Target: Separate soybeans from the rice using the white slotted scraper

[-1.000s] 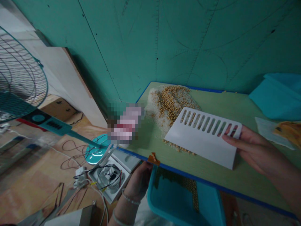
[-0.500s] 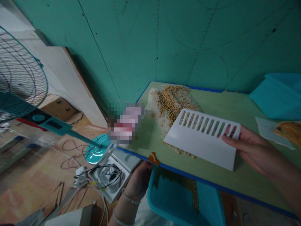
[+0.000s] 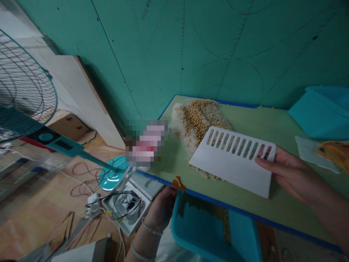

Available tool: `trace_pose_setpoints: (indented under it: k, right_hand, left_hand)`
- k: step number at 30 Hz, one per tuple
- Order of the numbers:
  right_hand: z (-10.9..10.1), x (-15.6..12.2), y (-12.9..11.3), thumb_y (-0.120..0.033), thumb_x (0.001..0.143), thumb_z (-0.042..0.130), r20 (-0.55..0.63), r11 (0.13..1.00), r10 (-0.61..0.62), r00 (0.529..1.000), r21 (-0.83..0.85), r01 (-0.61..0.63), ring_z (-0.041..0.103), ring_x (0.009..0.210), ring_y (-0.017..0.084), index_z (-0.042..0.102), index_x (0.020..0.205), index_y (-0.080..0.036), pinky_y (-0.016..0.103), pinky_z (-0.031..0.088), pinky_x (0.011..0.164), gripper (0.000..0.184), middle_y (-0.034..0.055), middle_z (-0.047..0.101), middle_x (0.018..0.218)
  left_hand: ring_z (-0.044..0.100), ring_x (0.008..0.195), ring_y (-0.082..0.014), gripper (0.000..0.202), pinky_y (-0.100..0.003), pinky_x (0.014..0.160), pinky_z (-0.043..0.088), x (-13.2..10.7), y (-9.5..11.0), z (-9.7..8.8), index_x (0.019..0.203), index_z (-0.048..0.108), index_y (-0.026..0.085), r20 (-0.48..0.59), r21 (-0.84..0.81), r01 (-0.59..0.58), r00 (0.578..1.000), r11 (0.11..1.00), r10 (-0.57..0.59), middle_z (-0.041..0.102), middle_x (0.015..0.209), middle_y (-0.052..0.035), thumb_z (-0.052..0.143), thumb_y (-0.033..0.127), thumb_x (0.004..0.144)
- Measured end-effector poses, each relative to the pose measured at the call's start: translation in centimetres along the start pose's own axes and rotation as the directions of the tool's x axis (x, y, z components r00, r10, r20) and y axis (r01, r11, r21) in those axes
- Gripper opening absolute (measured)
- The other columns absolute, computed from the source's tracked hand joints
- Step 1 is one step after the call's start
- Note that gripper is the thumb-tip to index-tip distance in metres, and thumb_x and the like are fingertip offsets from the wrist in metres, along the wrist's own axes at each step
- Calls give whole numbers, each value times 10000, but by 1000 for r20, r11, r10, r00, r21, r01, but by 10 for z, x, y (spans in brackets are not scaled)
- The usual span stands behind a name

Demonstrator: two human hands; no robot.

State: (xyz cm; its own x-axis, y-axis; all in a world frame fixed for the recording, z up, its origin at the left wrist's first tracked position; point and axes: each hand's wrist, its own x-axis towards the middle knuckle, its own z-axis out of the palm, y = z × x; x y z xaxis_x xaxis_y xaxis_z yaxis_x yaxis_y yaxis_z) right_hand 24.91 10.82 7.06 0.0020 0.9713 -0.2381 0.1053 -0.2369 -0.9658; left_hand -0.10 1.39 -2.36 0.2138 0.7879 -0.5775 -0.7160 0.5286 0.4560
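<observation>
My right hand [image 3: 286, 169] is closed on the right end of a white slotted plastic scraper [image 3: 231, 156], thumb on its near face. The scraper leans over the table, its lower edge close to a few yellow beans [image 3: 208, 175]. Behind it lies a heap of yellow beans [image 3: 200, 112] mixed with white grains [image 3: 177, 122]. Below the table's front edge, my left hand [image 3: 160, 207] is at the left corner of a teal bin [image 3: 201, 233]; its fingers are hidden in shade, so their grip is unclear. Some beans lie inside the bin.
The pale green table [image 3: 253, 120] has a blue edge and stands against a green wall [image 3: 212, 47]. A teal container [image 3: 321, 112] and an orange cloth-like item [image 3: 334, 154] lie to the right. A fan [image 3: 60, 140] and an open box of cables [image 3: 128, 203] are at left.
My right hand and the scraper have shifted very slightly left. My left hand stays at the bin, and the heap looks the same.
</observation>
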Motion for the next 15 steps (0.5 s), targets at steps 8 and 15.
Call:
trace_pose_setpoints:
  k: [8, 15]
  right_hand:
    - [-4, 0, 6, -408, 509, 776, 76, 1000, 6, 997, 4, -6, 670, 784, 256, 654, 799, -281, 354, 502, 705, 340, -1, 739, 792]
    - [-2, -1, 7, -384, 523, 765, 77, 1000, -24, 997, -5, 24, 666, 781, 241, 650, 808, -261, 332, 501, 680, 331, 3, 737, 817]
  left_hand:
    - [648, 703, -214, 140, -333, 768, 432, 0, -2, -4, 743, 671, 182, 123, -23, -15, 992, 1000, 18, 666, 568, -12, 534, 207, 750]
    - [600, 564, -141, 61, -265, 643, 441, -8, 0, -7, 712, 645, 183, 106, -47, -105, 988, 993, 110, 652, 594, 13, 595, 215, 721]
